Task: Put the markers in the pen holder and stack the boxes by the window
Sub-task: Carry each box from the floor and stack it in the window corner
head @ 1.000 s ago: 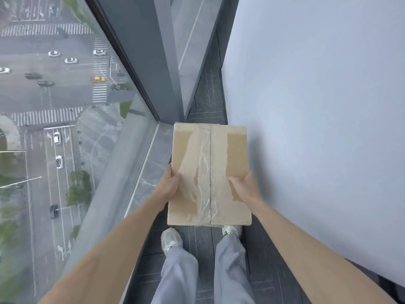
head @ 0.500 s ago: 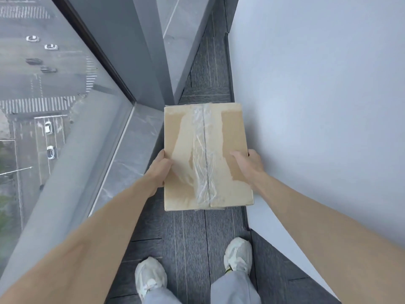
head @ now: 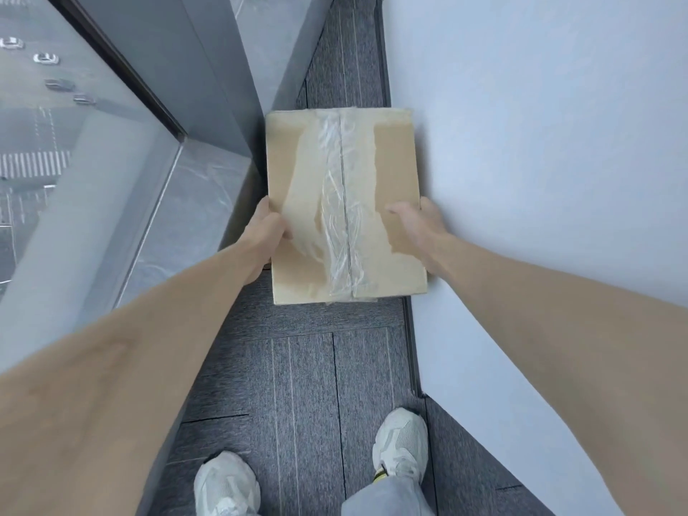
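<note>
A brown cardboard box with clear tape down its top seam is low over the grey carpet, in the narrow gap between the window sill and a white wall. My left hand grips its left edge, thumb on top. My right hand grips its right edge, thumb lying on the top face, fingers down the side against the wall. Whether the box rests on the floor or on another box is hidden. No markers or pen holder are in view.
A grey stone window sill and a tall window run along the left, with a grey pillar behind. A white wall closes the right side. Grey carpet tiles stretch toward my white shoes.
I have lowered the box and pushed it forward, away from my feet, deeper into the gap between sill and wall. Both hands keep their grip on its side edges.
</note>
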{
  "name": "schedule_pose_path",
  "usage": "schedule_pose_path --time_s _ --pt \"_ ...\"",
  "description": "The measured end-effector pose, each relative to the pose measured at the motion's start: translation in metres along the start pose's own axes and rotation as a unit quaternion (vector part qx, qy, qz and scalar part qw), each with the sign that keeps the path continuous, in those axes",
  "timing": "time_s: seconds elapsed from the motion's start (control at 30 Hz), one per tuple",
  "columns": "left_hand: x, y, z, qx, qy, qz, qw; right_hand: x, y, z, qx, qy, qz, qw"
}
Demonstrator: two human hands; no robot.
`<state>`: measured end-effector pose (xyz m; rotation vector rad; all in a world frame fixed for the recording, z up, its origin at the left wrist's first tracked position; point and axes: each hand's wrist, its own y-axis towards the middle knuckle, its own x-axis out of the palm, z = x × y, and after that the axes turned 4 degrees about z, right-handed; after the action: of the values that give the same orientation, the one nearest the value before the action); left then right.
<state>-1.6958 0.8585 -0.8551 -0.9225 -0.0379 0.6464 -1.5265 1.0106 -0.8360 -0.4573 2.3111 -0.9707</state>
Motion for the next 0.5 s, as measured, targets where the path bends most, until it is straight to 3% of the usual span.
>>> schedule_pose_path --time_s 0.5 --pt "0.009 0.021 0.020 -0.009 0.039 -0.001 0.999 0.013 0.019 -0.013 -0.036 -0.045 -0.020 0.998"
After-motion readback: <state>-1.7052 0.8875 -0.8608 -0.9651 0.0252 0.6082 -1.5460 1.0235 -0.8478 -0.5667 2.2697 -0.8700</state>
